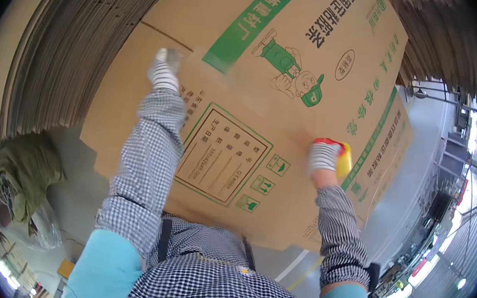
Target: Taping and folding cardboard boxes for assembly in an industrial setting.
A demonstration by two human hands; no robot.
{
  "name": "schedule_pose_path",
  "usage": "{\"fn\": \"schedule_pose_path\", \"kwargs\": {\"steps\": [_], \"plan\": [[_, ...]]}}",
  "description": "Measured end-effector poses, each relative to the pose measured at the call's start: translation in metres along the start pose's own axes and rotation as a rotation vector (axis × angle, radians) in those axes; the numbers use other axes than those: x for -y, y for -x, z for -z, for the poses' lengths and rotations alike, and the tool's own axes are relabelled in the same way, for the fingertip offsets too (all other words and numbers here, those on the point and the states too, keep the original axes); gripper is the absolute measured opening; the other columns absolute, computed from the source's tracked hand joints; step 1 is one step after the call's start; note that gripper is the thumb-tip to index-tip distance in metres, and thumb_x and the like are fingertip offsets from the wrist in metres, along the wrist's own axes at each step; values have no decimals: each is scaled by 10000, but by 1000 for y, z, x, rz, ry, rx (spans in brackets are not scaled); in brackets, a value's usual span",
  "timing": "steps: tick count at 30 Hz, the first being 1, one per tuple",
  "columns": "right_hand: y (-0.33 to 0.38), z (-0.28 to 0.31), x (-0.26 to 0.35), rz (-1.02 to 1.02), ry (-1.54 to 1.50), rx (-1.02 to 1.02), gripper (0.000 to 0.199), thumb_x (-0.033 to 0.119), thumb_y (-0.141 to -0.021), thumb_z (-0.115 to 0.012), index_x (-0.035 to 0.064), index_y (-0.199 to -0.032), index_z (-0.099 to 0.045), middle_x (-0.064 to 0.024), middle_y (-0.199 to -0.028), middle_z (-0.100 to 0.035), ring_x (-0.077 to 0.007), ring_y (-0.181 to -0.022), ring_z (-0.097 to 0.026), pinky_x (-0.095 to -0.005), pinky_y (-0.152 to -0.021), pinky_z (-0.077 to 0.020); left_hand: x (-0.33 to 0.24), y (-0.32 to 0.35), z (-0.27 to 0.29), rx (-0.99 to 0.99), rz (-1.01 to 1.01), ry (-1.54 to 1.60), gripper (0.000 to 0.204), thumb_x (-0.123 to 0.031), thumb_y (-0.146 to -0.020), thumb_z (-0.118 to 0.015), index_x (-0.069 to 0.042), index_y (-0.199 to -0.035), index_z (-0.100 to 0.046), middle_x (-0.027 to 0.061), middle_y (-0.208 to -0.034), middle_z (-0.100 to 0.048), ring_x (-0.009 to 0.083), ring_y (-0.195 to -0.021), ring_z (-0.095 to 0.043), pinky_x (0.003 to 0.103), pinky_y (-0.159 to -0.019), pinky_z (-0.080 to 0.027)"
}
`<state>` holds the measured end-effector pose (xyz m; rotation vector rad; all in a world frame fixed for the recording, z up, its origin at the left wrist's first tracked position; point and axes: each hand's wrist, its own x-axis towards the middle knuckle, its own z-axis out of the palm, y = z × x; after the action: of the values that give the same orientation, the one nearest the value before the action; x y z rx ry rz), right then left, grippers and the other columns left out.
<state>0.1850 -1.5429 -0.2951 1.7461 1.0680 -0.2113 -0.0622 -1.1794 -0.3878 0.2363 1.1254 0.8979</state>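
Gripping a red-and-yellow object (345, 160), the right hand (324, 157) was over printed cardboard (276, 124); farther left was the left hand (164, 71), too blurred to tell its grip. Handling seemed underway, the next move needing steadiness.

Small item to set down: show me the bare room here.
Free: flat printed brown cardboard between the striped-gloved left hand and right hand, and between the left checked sleeve and the brown sheet stack. Crowded: around the right hand's red-and-yellow object.
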Motion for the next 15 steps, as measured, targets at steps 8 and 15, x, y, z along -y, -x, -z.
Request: {"fn": "schedule_pose_path", "kwargs": {"steps": [8,15], "plan": [[145,-14,-10,-40,-2163,-154,442,294,-766,-782,-24,-1047,-659,-50,-848,-690,-114,-759,-631,-291,-685,-532,98,169,84,690,530,-464,714,-603,-948,-423,9,-1307,-499,201,-1321,-544,311,-1251,-494,455,-1033,-407],[187,8,8,180,-2073,-138,467,332,-740,-797,-25,-1006,-656,-46,-828,-679,-107,-775,-620,-285,-714,-517,123,292,38,1073,631,-94,647,-548,-964,-447,-52,-1379,-481,96,-1356,-547,237,-1245,-510,410,-1054,-389]]}}
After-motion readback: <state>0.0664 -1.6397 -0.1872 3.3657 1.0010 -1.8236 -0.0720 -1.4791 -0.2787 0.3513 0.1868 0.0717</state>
